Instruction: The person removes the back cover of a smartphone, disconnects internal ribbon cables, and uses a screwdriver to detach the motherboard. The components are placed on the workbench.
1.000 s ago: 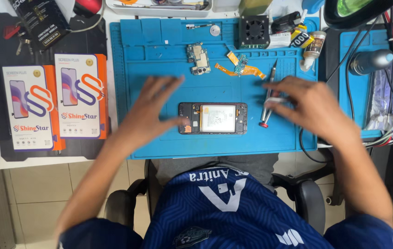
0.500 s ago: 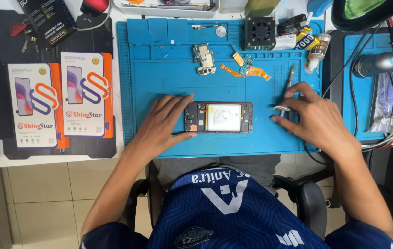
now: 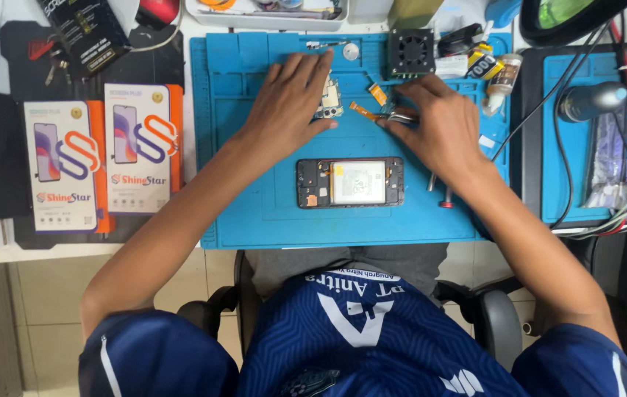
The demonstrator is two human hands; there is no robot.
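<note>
Part-picking stage, I judge: left hand (image 3: pixel 287 110), fingers spread, rests on the circuit board (image 3: pixel 329 99) at twelve o'clock of the opened phone (image 3: pixel 351 182). Right hand (image 3: pixel 435 125) pinches tweezers (image 3: pixel 400 116) at the orange flex cable (image 3: pixel 363 112). Next calls for a delicate lift.

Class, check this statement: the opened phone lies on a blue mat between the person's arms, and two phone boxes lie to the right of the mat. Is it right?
Not quite. The head view shows the two phone boxes lying left of the blue mat, not right. The opened phone does lie on it.
</note>
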